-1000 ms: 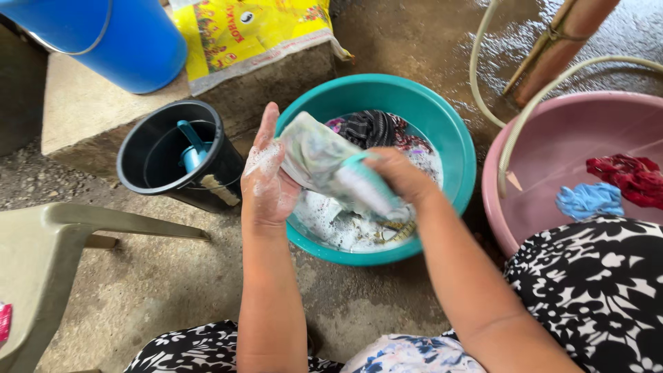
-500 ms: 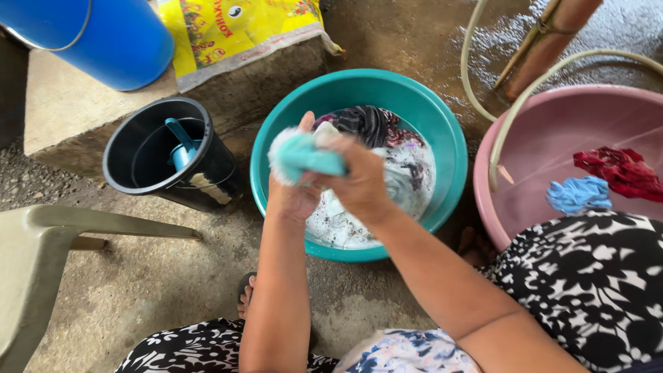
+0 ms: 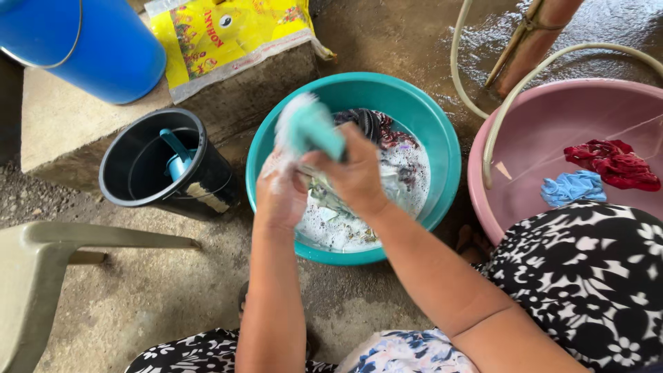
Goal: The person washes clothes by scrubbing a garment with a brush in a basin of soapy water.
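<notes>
Both hands are gripping 1 blurred teal cloth (image 3: pixel 309 128) over the teal basin (image 3: pixel 428 117): the right hand (image 3: pixel 356 176) is closing its fingers around the cloth, and the soapy left hand (image 3: pixel 280 197) is pressing against it from below. Dark and patterned laundry (image 3: pixel 376 128) is lying in suds in the basin. A black bucket (image 3: pixel 148 200) is standing just left; a pink tub (image 3: pixel 525 145) is sitting right, holding 2 garments.

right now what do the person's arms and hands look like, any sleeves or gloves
Both arms are bare up to where the picture ends: no sleeves, no gloves, and no watch, rings or bracelets that show. The left hand is flecked with white soap suds; the right hand shows hardly any. The only clothing in view is a black and white flowered dress over the lap.
</notes>
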